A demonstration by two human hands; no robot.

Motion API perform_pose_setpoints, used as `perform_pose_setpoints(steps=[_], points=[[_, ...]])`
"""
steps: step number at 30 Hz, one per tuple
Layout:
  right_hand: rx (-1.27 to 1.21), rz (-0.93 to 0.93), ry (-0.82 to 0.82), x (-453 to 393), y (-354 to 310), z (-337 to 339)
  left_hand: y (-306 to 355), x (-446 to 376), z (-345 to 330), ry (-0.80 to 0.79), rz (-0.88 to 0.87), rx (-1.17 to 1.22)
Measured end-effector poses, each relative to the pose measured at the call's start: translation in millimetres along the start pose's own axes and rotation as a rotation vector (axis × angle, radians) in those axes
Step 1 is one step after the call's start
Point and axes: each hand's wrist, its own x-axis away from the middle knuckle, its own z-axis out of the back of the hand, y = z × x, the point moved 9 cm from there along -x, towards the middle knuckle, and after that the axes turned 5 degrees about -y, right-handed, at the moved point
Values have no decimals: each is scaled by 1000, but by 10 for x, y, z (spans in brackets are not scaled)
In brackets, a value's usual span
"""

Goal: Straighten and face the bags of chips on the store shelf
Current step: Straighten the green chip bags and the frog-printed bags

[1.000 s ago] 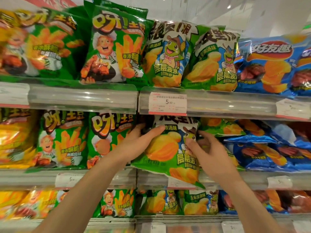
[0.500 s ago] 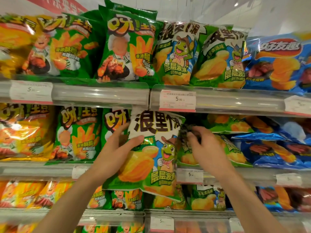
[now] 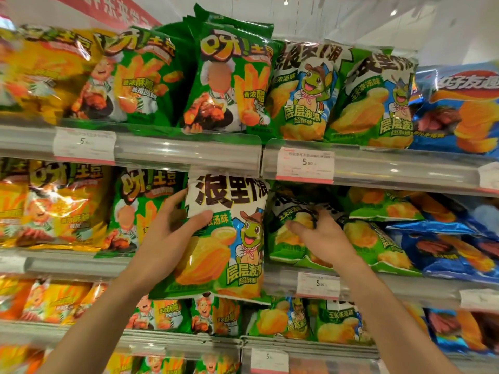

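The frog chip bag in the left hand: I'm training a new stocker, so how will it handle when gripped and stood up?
The frog chip bag looks puffed, so probably light. Its glossy film may slip against the left hand. Held out past the shelf lip, it likely sags.

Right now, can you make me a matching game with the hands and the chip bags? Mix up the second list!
Things
1. left hand
2. right hand
3. blue bags
4. price tag

Places or states
A. lying flat at the right of the middle shelf
B. grips the upright frog bag
C. clipped on the rail of the upper shelf
D. pinches the top of a leaning frog bag

Pairs: 1-B, 2-D, 3-A, 4-C
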Motion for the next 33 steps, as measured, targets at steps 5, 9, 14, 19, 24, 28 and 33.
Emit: perform_pose_setpoints(steps=[5, 9, 14, 19, 24, 28, 33], points=[[-264, 107, 141, -45, -87, 151, 11, 14, 73, 18, 11, -33], [10, 235, 301, -97, -257, 33, 56, 15, 81, 28, 5, -61], [104, 6, 191, -260, 81, -284, 69, 2, 53, 42, -22, -80], [34, -85, 105, -388, 236, -253, 40, 2, 61, 46, -13, -91], [-105, 55, 277, -319, 62, -199, 19, -7, 58, 51, -5, -91], [-205, 30, 166, -393, 82, -345, 12, -1, 56, 43, 7, -71], [-482, -30, 149, -337, 152, -227, 17, 14, 25, 57, 2, -85]])
